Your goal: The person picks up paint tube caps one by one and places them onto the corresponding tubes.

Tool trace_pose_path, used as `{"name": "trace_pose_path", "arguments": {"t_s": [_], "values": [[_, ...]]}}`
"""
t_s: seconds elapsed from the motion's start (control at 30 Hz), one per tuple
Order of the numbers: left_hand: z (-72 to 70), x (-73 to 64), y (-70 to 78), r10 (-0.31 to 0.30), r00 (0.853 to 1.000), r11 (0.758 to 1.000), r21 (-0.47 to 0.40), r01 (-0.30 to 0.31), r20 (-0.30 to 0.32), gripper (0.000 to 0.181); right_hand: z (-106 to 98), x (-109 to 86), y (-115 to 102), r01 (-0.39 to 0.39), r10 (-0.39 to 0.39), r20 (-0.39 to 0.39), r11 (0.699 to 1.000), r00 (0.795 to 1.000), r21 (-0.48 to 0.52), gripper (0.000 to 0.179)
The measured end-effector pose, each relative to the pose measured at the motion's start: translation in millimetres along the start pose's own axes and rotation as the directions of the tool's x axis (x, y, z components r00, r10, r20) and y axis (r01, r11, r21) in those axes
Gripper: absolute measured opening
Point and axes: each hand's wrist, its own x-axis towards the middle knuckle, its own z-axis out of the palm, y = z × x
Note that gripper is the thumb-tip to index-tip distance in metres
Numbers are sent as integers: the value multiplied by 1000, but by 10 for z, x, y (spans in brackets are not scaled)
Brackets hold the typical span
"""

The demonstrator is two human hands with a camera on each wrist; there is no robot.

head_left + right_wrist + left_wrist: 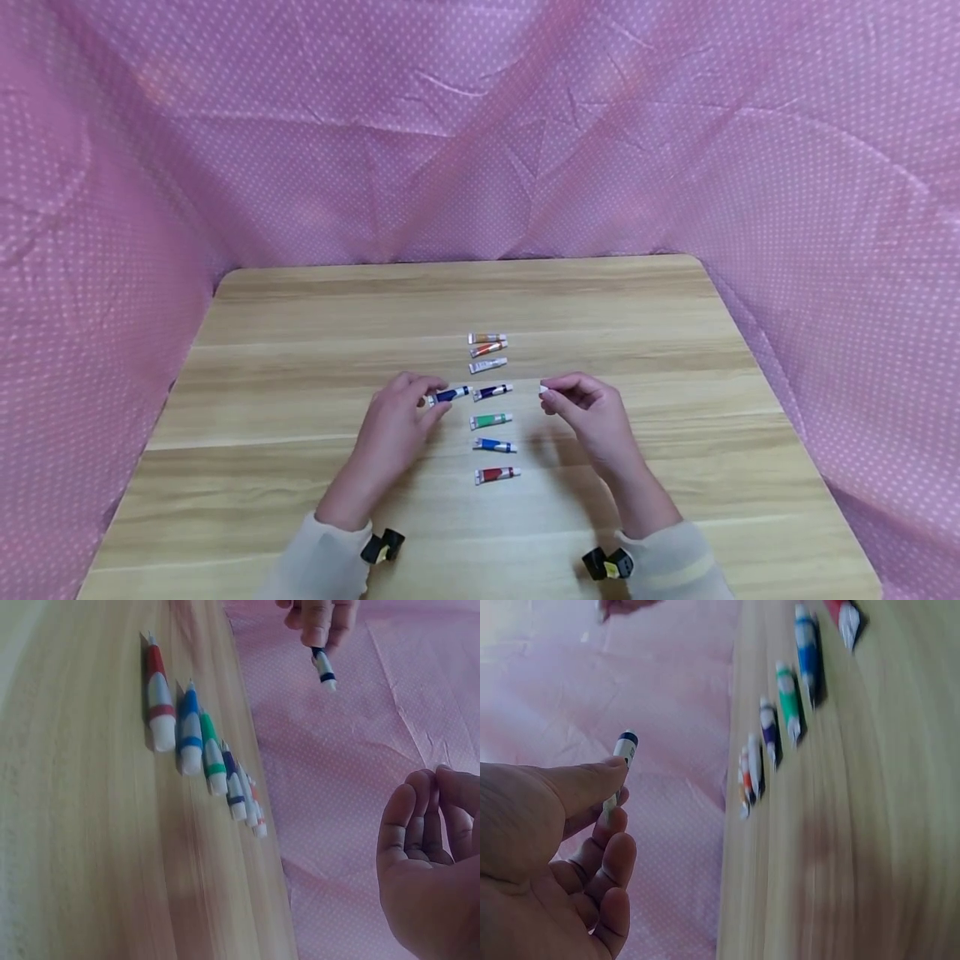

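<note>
My left hand (393, 421) pinches a dark blue paint tube (450, 395) between thumb and fingers, above the table left of the row. Its dark band and pale end show past the thumb in the left wrist view. Opposite it, my right hand (596, 417) pinches a small white cap (543, 389) at its fingertips, apart from the tube. Between the hands lies a purple paint tube (492, 392). Nearer me are a green tube (491, 421), a blue tube (495, 446) and a red tube (497, 475).
Farther back in the row lie a white tube (488, 365), an orange tube (489, 348) and an ochre tube (487, 338). All rest on a wooden table (300, 350). Pink dotted cloth (480, 183) hangs around its back and sides.
</note>
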Motion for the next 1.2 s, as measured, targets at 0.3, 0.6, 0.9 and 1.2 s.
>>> {"name": "trace_pose_path", "arguments": {"t_s": [0.3,0.6,0.9,1.2], "values": [[39,-160,216,49,999,999,-1,-49,-7,24,150,6,21,46,-37,68,990,997,-134,21],[27,-206,334,102,995,995,-17,-102,4,25,284,10,29,80,-59,94,965,994,-250,17],[61,-219,341,82,996,995,-56,-80,33,29,342,-5,41,63,-35,109,961,993,-270,15],[97,-226,329,73,997,995,-71,-71,33,27,344,4,89,-20,53,122,965,991,-261,10]]}}
